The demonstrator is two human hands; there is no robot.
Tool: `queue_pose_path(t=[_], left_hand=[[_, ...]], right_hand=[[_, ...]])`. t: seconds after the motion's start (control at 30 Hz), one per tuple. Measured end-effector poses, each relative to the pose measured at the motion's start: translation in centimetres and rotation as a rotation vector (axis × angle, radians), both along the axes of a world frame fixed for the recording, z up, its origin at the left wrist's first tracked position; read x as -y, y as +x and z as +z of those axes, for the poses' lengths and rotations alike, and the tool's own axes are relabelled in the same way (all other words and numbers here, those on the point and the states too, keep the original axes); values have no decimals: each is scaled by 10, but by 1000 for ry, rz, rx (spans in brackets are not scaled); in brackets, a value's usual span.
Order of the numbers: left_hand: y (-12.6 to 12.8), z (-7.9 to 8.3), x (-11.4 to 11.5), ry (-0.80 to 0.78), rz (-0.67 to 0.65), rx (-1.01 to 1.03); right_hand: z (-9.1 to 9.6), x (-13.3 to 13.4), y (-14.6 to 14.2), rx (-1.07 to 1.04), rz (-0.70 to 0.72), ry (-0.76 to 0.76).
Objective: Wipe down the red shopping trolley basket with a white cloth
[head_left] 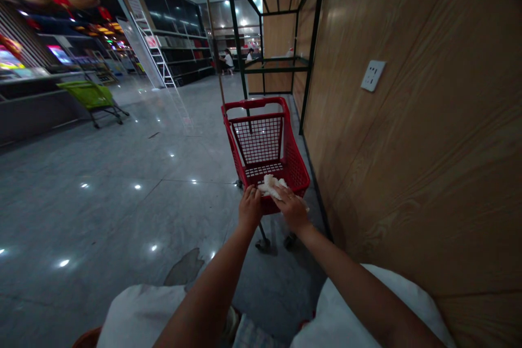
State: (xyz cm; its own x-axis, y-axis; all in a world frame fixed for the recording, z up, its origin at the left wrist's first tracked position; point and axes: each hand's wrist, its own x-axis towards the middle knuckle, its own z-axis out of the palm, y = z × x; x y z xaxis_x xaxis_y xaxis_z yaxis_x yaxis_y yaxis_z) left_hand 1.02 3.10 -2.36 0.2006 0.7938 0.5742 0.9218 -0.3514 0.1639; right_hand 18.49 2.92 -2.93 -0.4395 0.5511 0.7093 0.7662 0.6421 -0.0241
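In front of me stands a red plastic shopping cart (299,166) with a grid back and a handle at its far end. My left hand (250,207) has its fingers curled over the near left corner of the cart's rim. My right hand (292,210) presses a crumpled white cloth (271,184) against the near rim. Part of the cloth pokes out past the fingers toward the inside of the basket, and the rest is hidden under the palm.
A wood-panelled wall (408,136) with a socket (373,75) runs close along the right. Behind the cart rises a dark metal frame (277,69). A green cart (87,95) is at the left, a ladder (157,57) leans near dark shelves, and people sit far back.
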Motion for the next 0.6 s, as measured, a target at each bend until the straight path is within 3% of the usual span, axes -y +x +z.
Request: queue_pose_path(t=[0.13, 0.23, 0.33, 0.5, 0.6], left_hand=[[0, 2, 1, -3, 15, -15], [1, 2, 2, 5, 27, 3], [2, 1, 3, 11, 34, -4], [2, -2, 2, 22, 34, 10], [1, -3, 1, 9, 0, 17]], right_hand=[[0, -14, 38, -72, -104, -53], [1, -17, 50, -108, -149, -70], [1, -8, 34, -107, -132, -66], [2, 14, -18, -20, 1, -64], [2, 18, -31, 14, 15, -68]])
